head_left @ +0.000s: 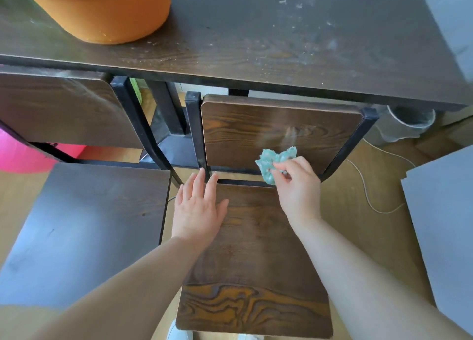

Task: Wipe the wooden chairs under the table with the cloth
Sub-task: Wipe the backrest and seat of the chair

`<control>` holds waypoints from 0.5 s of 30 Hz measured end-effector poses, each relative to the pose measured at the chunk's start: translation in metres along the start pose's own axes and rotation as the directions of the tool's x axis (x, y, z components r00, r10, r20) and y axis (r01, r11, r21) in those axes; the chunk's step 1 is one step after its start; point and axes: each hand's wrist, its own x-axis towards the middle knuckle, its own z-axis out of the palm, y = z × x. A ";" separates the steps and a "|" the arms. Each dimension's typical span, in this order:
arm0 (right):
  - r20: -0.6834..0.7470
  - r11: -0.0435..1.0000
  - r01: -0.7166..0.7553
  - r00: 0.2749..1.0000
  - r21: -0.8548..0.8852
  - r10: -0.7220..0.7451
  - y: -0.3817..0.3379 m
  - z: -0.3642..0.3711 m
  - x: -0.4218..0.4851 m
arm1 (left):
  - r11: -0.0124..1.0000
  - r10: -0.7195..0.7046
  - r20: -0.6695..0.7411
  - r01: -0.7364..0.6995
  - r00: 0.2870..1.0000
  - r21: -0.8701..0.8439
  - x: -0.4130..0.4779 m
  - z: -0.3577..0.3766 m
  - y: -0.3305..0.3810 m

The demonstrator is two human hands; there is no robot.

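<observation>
A crumpled teal cloth (pixel 275 161) is pinched by the right hand (pixel 298 183) against the chair backrest (pixel 256 132), whose unwiped width extends leftward; the left hand (pixel 199 206) is laid flat, fingers spread, on the seat (pixel 256 263).

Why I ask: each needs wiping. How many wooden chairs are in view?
2: the right chair, touched by the cloth; the left chair beside it. Others may be hidden.
</observation>
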 end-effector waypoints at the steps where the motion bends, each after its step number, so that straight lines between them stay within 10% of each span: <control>1: -0.066 0.999 0.043 0.997 0.028 -0.041 -0.008 -0.013 0.007 | 1.000 0.003 0.000 -0.003 1.000 -0.001 0.001 -0.001 0.001; 6: -0.265 0.972 0.229 0.942 0.053 -0.208 -0.038 -0.048 0.056 | 0.999 0.039 -0.002 -0.039 0.999 0.017 0.006 -0.002 0.012; 15: -0.178 0.976 0.217 0.960 -0.006 -0.215 -0.016 -0.023 0.054 | 0.997 0.067 0.031 -0.069 0.997 0.042 0.012 0.009 0.026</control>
